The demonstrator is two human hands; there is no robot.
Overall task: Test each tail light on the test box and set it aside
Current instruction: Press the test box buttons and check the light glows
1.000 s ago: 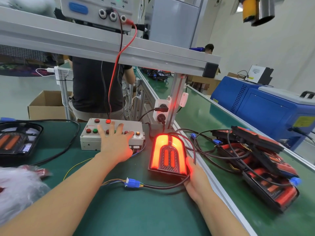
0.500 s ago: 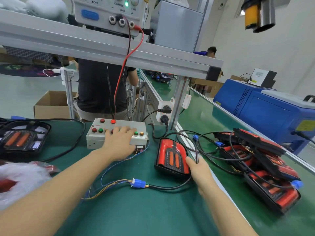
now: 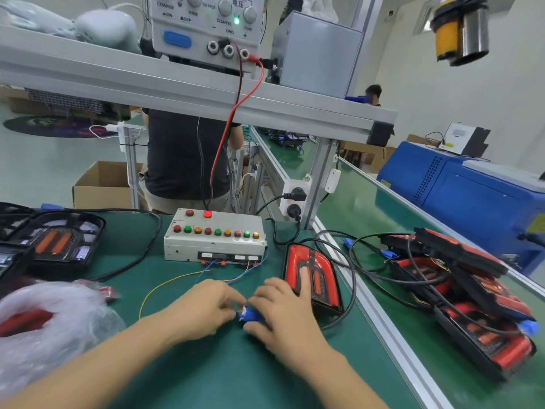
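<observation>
Both hands met on the small blue plug (image 3: 250, 315) near the front middle of the green worktop (image 3: 206, 367). The left hand (image 3: 203, 307) pinched one end, and the right hand (image 3: 283, 312) curled round the other, one finger stretched onto the tail light (image 3: 315, 278). The motion blurred them, so I could not tell whether the plug halves were joined. The tail light lay dark and face up by the worktop's right edge, its glossy red lens arched, with a black cable looping round it. I judged its test finished and unplugging under way. The test box (image 3: 215, 239), a dull grey case with round coloured buttons, sat behind. Finished lights (image 3: 460, 293) were heaped beyond the right edge; more (image 3: 56, 243) waited at the left
</observation>
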